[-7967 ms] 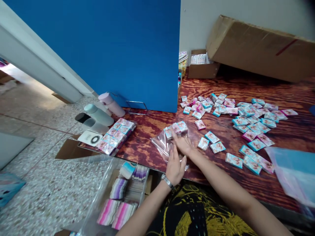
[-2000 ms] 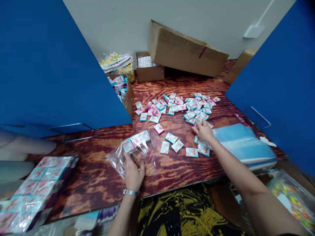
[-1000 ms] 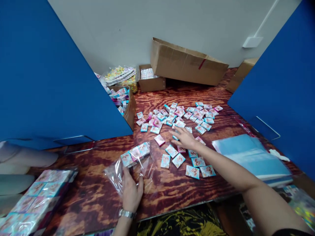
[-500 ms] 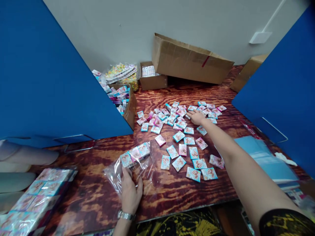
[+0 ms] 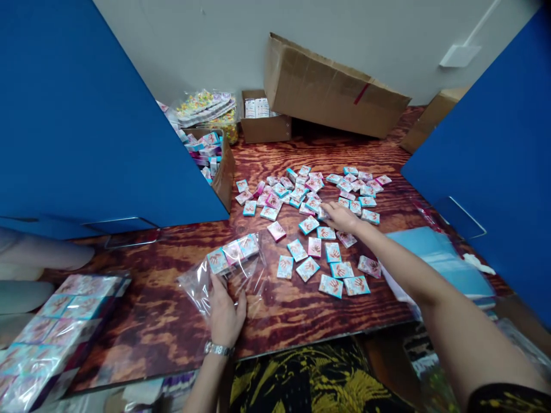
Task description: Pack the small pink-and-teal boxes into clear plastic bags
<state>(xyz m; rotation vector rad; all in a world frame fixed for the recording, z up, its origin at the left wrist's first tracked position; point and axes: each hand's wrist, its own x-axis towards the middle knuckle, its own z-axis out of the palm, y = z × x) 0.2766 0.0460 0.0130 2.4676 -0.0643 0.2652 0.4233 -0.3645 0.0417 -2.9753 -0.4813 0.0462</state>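
Observation:
My left hand [image 5: 226, 312] grips the lower part of a clear plastic bag [image 5: 196, 287] on the near left of the table. Inside the bag, three small printed boxes [image 5: 233, 253] lie side by side in a row, blue and pink. My right hand [image 5: 341, 218] reaches across the middle of the table, palm down over loose small boxes [image 5: 308, 225]. Its fingers stretch left, and the fingertips are at a box partly covered by them; I cannot tell if they pinch it. Other boxes lie scattered in front of and behind this hand.
Wrapped box packs [image 5: 64, 321] lie at left. An open carton [image 5: 226, 172] of boxes stands behind the left blue panel [image 5: 129, 143]. A large cardboard box [image 5: 327, 86] leans at the back. Blue sheets [image 5: 434, 258] lie at right, near another blue panel [image 5: 482, 132].
My right hand has drawn back toward me from the far boxes to nearer ones. My left hand stays on the bag. The view has tilted down slightly.

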